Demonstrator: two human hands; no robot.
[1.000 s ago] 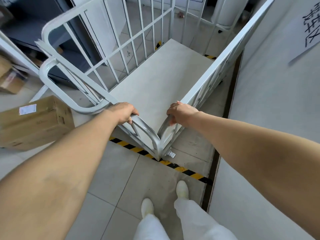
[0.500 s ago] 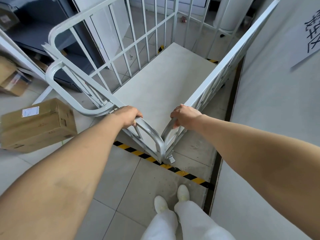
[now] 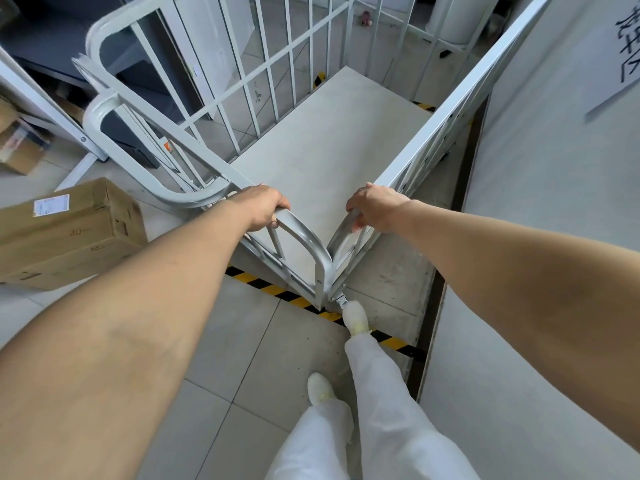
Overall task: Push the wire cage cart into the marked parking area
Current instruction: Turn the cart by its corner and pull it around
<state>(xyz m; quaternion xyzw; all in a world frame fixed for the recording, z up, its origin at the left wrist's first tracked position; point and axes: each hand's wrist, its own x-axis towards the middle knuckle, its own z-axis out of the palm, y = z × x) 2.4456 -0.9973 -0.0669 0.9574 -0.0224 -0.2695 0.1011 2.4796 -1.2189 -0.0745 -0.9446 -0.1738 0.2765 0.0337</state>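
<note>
The white wire cage cart (image 3: 322,157) stands in front of me, empty, with its flat grey deck showing. Its near corner post rests right at a yellow-and-black striped floor line (image 3: 263,287). My left hand (image 3: 263,207) is shut on the top rail of the near left panel. My right hand (image 3: 375,209) grips the top rail of the right side panel. More striped tape (image 3: 424,105) shows at the cart's far end. The cart's wheels are hidden under the deck.
A grey wall (image 3: 540,174) runs close along the cart's right side. A cardboard box (image 3: 69,230) lies on the tiled floor to the left, with more boxes and a second folded cage frame (image 3: 104,112) behind it. My right foot (image 3: 355,317) touches the near tape.
The cart has rolled a little further forward over the striped line. My right foot has stepped ahead onto the tape. Both hands keep their grip on the rails.
</note>
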